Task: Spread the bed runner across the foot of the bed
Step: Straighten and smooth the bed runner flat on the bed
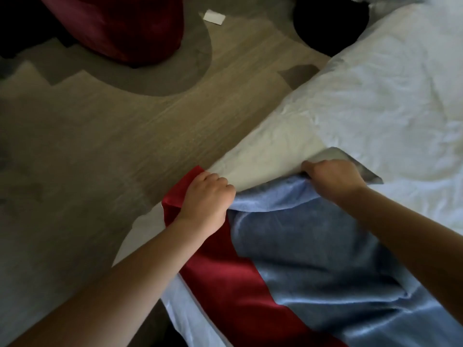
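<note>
Bed runner (pixel 313 259), blue plush with a red satin band: running off the bottom edge, near end cut off. Swallowing the fingertips of both hands in its folds. Showing a grey corner flap just beyond the right hand (pixel 333 176), hard to tell whether lining or shadow.

Getting cropped at the top: a dark red upholstered seat (pixel 120 26) and a black round shape (pixel 330 21), too dark to name. Lying on the wooden floor (pixel 125 126) near the seat: a small white card (pixel 214 17). Filling the right side: the bed (pixel 388 91), in crumpled white linen.

Draping over the bed's near corner, leading edge lifted off the linen. Being gripped at the red band by the left hand (pixel 205 194), fingers curled tight over it. Being bunched at the blue edge by the right hand, fingers curled under the cloth. Sagging slightly between the two hands, held well apart.
</note>
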A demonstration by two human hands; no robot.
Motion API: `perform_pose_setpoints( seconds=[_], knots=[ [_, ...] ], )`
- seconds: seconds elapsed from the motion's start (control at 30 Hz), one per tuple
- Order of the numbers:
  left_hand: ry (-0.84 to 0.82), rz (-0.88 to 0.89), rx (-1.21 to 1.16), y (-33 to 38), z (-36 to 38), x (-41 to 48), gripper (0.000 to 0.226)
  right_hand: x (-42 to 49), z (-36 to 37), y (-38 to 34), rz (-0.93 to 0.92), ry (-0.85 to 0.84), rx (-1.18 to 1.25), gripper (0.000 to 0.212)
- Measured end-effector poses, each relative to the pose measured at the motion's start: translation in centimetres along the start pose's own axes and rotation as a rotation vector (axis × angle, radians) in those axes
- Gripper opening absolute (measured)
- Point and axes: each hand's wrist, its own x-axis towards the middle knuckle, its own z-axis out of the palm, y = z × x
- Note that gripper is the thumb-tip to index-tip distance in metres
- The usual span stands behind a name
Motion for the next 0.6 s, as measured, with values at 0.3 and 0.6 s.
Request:
perform_pose_setpoints(
  seconds=[0.3,0.6],
  knots=[
    [-0.128,-0.252,0.029,-8.7,-1.3,-0.8,0.016,11.0,-5.4,-4.8,0.004,0.135,0.052,0.034],
    [-0.224,-0.484,0.172,-15.5,2.1,-2.2,0.030,17.0,-7.5,-11.7,0.010,0.123,0.281,0.027]
  ],
)
